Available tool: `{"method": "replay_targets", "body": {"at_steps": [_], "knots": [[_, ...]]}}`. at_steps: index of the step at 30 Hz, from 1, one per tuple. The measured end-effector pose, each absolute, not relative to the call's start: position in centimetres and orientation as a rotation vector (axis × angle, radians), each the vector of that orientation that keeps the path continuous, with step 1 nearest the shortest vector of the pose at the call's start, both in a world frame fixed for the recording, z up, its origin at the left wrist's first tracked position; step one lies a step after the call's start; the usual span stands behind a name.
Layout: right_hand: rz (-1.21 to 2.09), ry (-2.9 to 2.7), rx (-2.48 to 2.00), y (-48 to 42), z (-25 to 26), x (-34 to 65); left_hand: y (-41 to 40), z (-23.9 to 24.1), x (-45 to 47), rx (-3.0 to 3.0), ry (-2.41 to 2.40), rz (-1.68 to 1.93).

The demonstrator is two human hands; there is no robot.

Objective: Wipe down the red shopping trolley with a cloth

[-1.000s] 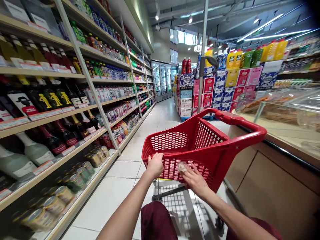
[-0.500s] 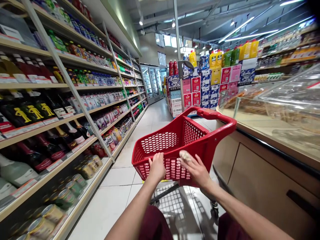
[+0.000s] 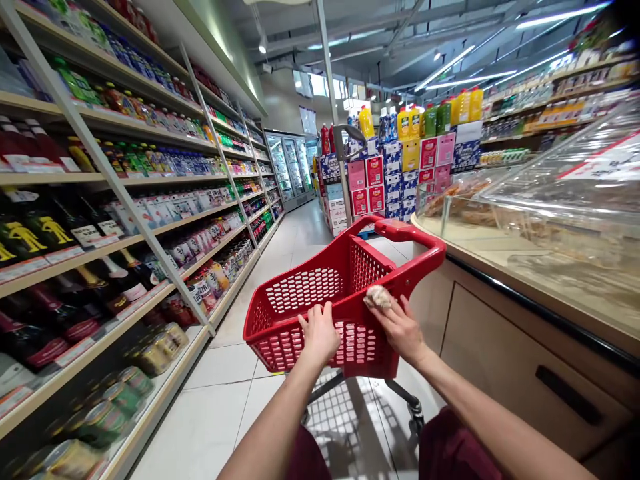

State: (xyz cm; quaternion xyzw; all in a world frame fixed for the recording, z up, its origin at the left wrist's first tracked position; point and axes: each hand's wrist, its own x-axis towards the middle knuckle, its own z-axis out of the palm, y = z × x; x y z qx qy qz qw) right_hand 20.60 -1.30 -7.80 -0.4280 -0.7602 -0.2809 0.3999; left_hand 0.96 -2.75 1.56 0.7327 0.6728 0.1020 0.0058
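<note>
A red plastic shopping cart (image 3: 300, 293) stands in a supermarket aisle just ahead of me, its basket tilted and its handle (image 3: 405, 233) on the far right side. My left hand (image 3: 320, 331) is closed over the near rim of the basket. My right hand (image 3: 397, 327) presses a small crumpled beige cloth (image 3: 379, 297) against the same rim, fingers curled around it. Both forearms reach forward from below. The inside of the basket shows no goods.
Shelves of bottles and cans (image 3: 100, 227) line the left side. A counter with a glass display case (image 3: 550, 207) runs along the right. Stacked boxes with juice bottles (image 3: 400, 167) stand ahead, and glass-door fridges (image 3: 290, 167) close the aisle's far end.
The cart and view have shifted left and turned. My right hand has slid the cloth up along the basket rim; my left hand has kept its grip.
</note>
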Motion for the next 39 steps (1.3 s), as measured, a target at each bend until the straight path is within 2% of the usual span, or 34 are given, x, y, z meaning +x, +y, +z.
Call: {"method": "replay_targets", "body": {"at_steps": [4,9,15,17,22,26,30,35,37,39], "knots": [[-0.683,-2.116,-1.004,-2.2,-9.0,21.7,-3.0,0.9,1.2,2.298,2.114,0.353],[-0.731,-1.872,-1.07,-1.8,-6.3,22.3,-3.3,0.2,0.7,2.341,2.149,0.329],[-0.724,-2.026,-0.973,-3.2,-8.2,22.3,-3.6,0.0,0.1,2.386,2.119,0.34],[-0.739,-1.869,-1.02,-3.2,-6.5,23.7,-3.5,-0.1,0.1,2.385,2.126,0.355],[-0.796,-1.603,-1.215,-1.4,1.4,26.4,-3.5,-0.1,0.2,2.356,2.126,0.393],[-0.754,-1.678,-1.233,-0.5,3.2,22.8,-3.6,0.2,0.3,2.323,2.097,0.38],[-0.584,-1.774,-1.188,0.3,3.2,20.2,-3.7,0.2,0.0,2.313,2.097,0.384],[-0.298,-1.72,-1.037,-1.4,3.9,22.8,-4.3,1.3,-0.6,2.248,2.024,0.451],[-0.13,-1.656,-1.011,-3.2,4.4,23.3,-5.1,2.5,0.4,2.141,1.944,0.617],[0.069,-1.645,-0.982,-5.2,5.0,22.9,-6.0,3.8,2.3,1.987,1.665,0.846]]}}
